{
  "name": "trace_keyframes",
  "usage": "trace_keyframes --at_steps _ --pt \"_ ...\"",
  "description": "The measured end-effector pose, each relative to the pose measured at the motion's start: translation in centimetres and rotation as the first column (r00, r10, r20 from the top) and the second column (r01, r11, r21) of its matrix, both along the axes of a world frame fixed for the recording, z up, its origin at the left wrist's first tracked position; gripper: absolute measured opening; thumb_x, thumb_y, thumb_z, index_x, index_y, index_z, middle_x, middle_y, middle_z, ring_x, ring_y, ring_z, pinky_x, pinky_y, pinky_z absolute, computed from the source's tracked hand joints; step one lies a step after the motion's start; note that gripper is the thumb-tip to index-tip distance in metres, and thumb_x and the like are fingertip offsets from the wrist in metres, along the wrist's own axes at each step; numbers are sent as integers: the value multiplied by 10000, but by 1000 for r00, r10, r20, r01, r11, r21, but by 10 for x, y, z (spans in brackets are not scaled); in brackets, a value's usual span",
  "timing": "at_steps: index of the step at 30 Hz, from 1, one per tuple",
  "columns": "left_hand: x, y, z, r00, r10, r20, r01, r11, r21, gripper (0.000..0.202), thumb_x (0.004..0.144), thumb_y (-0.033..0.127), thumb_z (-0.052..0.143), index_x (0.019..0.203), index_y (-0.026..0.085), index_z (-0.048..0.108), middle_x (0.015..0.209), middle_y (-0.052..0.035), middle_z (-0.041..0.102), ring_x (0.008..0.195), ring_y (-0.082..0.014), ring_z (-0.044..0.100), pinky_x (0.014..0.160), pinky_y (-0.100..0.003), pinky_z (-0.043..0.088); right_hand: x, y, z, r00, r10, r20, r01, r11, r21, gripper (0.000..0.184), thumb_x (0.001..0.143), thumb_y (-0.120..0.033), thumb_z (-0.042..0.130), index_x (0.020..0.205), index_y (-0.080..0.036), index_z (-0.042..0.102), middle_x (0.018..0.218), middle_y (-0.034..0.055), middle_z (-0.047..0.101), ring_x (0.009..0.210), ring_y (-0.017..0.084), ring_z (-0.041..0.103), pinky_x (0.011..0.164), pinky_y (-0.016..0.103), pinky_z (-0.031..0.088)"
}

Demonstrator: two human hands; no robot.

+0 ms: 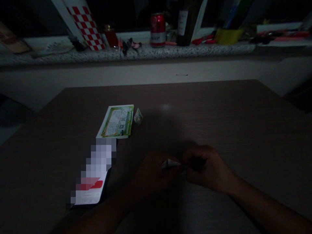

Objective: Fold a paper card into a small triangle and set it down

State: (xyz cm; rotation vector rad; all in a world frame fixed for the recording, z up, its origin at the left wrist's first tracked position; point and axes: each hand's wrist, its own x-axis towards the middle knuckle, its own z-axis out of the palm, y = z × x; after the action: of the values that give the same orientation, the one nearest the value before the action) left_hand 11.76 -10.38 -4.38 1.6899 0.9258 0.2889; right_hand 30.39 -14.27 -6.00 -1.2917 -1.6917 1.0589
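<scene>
Over the dim wooden table, my left hand [158,170] is closed around a small piece of folded paper [170,163], pale along its upper edge. My right hand [206,167] meets it from the other side, thumb and fingers pinched at the paper's right tip. How much of the paper lies inside the fingers is hidden, and the shadow hides its details. Beyond my left hand lies a stack of green and white printed leaflets [116,122]. A small folded paper piece [138,117] with similar green print stands just right of the stack.
A lit phone [94,195], its screen partly blurred, lies left of my left arm. Behind the table [219,107], a granite sill [146,53] holds a red can [158,30], a dark bottle [182,27], a checkered red-white tube [86,27] and a yellow container [228,35].
</scene>
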Motion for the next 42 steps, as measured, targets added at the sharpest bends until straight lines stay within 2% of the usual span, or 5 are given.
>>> trace_keyframes --at_steps 9,17,24,32,42 --pt "-4 2 -2 996 55 -71 -55 998 2 205 839 292 562 776 154 700 621 29 572 597 -108 491 541 -197 341 1 -1 -1 999 4 -52 -10 992 -125 206 584 -12 557 704 -174 597 644 -33 558 564 91 494 483 196 371" --pt "-4 9 2 997 19 -77 -24 998 -57 239 830 376 599 793 153 678 665 19 627 613 -121 547 543 -204 384 7 4 -1 999 -12 -41 12 1000 3 29 805 -171 616 832 -180 619 773 11 641 680 119 594 607 231 471" --pt "-17 15 0 972 165 -167 -104 940 325 423 755 252 691 1166 230 588 1145 -43 638 1021 -217 589 887 -341 455 18 8 -6 981 2 195 -12 999 49 92 835 -180 588 746 -196 608 683 -18 576 624 115 539 562 229 429" --pt "-24 17 3 918 -31 -396 246 827 506 295 691 293 768 944 209 641 1041 -40 618 986 -239 561 867 -359 439 20 13 -6 933 35 359 -126 964 233 136 815 -117 605 902 -207 659 906 44 667 853 183 624 787 325 488" --pt "-27 15 0 911 -85 -404 304 801 515 186 811 242 659 992 203 651 1003 -35 652 964 -224 577 869 -360 423 24 12 -1 891 246 381 -314 941 128 192 841 -144 647 1025 -198 662 961 64 665 961 207 596 870 353 479"
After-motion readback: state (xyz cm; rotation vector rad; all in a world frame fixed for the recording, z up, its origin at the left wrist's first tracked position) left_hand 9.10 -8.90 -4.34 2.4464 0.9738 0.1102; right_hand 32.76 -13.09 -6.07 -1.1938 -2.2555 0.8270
